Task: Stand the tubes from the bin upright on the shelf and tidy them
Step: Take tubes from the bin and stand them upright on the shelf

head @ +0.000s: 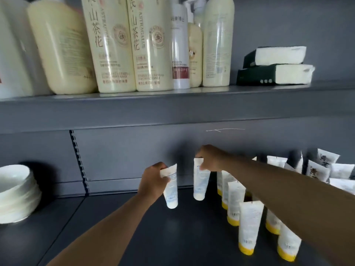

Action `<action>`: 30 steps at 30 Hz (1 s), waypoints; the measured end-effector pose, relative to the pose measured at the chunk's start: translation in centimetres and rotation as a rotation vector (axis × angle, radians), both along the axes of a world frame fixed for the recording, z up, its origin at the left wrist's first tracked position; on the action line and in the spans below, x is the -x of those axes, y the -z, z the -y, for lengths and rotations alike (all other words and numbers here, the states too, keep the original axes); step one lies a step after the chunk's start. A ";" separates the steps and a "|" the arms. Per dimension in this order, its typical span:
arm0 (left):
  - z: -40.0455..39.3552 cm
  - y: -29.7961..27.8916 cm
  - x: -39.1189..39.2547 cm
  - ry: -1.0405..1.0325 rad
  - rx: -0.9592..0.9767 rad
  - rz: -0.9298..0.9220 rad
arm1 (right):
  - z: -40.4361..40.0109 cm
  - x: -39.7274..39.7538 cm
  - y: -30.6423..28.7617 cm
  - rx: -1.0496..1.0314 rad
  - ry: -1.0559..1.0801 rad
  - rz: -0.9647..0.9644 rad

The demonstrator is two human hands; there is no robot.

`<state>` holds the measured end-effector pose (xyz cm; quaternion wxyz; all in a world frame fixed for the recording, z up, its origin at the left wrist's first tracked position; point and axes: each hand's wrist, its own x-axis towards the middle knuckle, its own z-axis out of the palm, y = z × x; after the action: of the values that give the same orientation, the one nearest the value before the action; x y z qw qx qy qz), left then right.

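— Holding one white-capped tube [171, 189] by its flat crimped end, the left hand [153, 181] has fingers and thumb pinched round the top, and the cap hangs down just above the dark shelf [134, 227]. See it?

— Yes. It tilts a little. Just to its right, the right hand [210, 159] pinches the crimp of a second white-capped tube [199, 181] the same way, cap down, near the back panel.

— How do you reckon they handle?

— Light and soft, I'd judge: thin plastic walls that dent if squeezed mid-body. The crimp is the stiff part, so that is a fair place to hold, and the round cap is the only flat foot to stand on (a narrow one, so they may topple easily).

— And further right?

— The yellow-capped tubes [249, 227] stand cap-down in rows, close together; a nudge from the right forearm above them could knock one over. Behind them more tubes [326, 166] stand crowded together. I cannot see the bin.
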<state>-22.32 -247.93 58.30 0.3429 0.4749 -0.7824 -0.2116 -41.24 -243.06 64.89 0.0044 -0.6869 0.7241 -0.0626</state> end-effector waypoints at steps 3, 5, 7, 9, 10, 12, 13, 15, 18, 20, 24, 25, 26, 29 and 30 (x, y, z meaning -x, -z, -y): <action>2.4 0.5 0.8 0.023 -0.003 0.024 | 1.7 0.9 0.5 -0.002 0.032 0.015; 3.6 0.9 1.6 0.026 -0.007 0.035 | 2.6 1.3 0.5 -0.005 0.040 0.017; 4.6 1.3 2.4 0.021 -0.019 0.029 | 3.4 1.6 0.7 -0.024 0.049 0.011; 5.2 1.6 3.3 0.024 -0.041 0.020 | 4.2 1.8 1.0 -0.045 0.059 0.002; 5.4 1.6 3.7 0.032 -0.050 0.023 | 4.6 1.9 1.3 -0.057 0.064 0.002; 5.7 1.7 4.5 0.049 -0.055 0.046 | 5.1 1.9 1.8 -0.101 0.069 -0.007; 5.9 1.7 4.9 0.052 -0.060 0.050 | 5.4 1.9 2.1 -0.129 0.067 -0.015; 6.2 1.9 5.5 0.047 -0.073 0.043 | 5.9 1.9 2.7 -0.156 0.066 -0.025; 6.4 2.1 5.9 0.017 -0.076 0.035 | 6.1 1.7 3.0 -0.142 0.070 -0.051; 6.4 2.0 5.9 0.000 -0.076 0.041 | 6.0 1.6 2.9 -0.133 0.056 -0.094; 6.5 2.2 6.0 -0.020 -0.066 0.026 | 5.9 1.5 2.8 -0.153 0.043 -0.158; 6.5 2.2 6.0 -0.016 -0.061 0.030 | 6.0 1.5 2.8 -0.157 0.041 -0.156; 6.4 2.3 6.0 -0.012 -0.061 0.038 | 5.9 1.5 2.7 -0.165 0.041 -0.155; 6.5 2.0 5.9 0.004 -0.077 0.062 | 5.7 1.2 2.2 -0.180 0.029 -0.168; 6.4 1.9 5.9 0.011 -0.083 0.074 | 5.6 1.1 2.0 -0.203 0.024 -0.185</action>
<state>-28.19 -254.34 56.44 0.2924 0.4918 -0.7878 -0.2282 -42.34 -248.63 62.90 0.0061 -0.6768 0.7323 0.0745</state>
